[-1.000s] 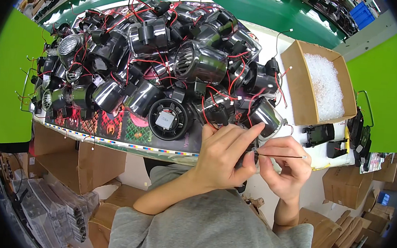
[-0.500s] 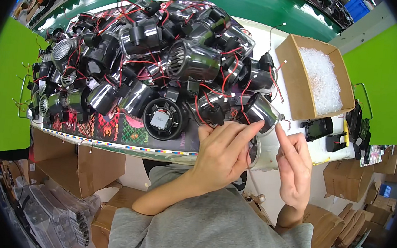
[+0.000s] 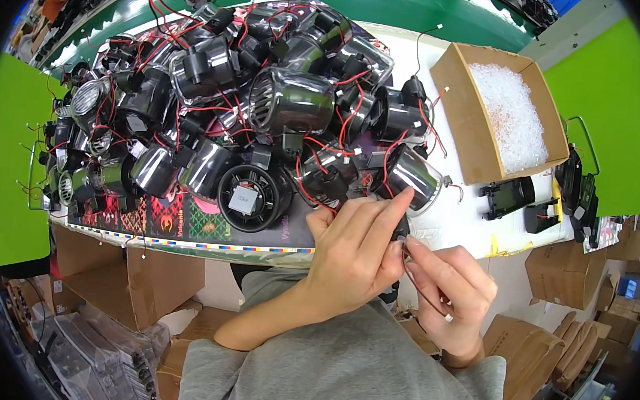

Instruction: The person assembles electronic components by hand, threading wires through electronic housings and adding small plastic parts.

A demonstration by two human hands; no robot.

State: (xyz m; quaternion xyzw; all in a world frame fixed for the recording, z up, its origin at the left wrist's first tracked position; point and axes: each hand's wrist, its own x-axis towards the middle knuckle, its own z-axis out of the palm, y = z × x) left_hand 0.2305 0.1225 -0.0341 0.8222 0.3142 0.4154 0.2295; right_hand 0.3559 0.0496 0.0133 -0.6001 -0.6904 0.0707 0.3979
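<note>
My left hand (image 3: 355, 249) is closed round a dark part (image 3: 402, 227), most of it hidden behind my fingers. At that part, the thumb and index finger of my right hand (image 3: 454, 292) pinch a small piece too tiny to name. A thin red and black wire (image 3: 423, 289) with a small white plug hangs across the right fingers. Just beyond the left fingertips lies a clear plastic cup with a black housing (image 3: 416, 179). To the left sits a round black spoked housing (image 3: 254, 198) with a pale square label.
A big heap of clear and black cup units (image 3: 294, 100) with red wires covers the table's left and middle. At the right, a cardboard box (image 3: 482, 149) holds small clear plastic pieces (image 3: 511, 117). Beside it lie black plastic parts (image 3: 506, 197). Cartons (image 3: 566, 276) stand below the table.
My right hand has come down and left to my left hand, its fingers now pinched. The clear round rim beside my left hand no longer shows; a dark part and a hanging wire do.
</note>
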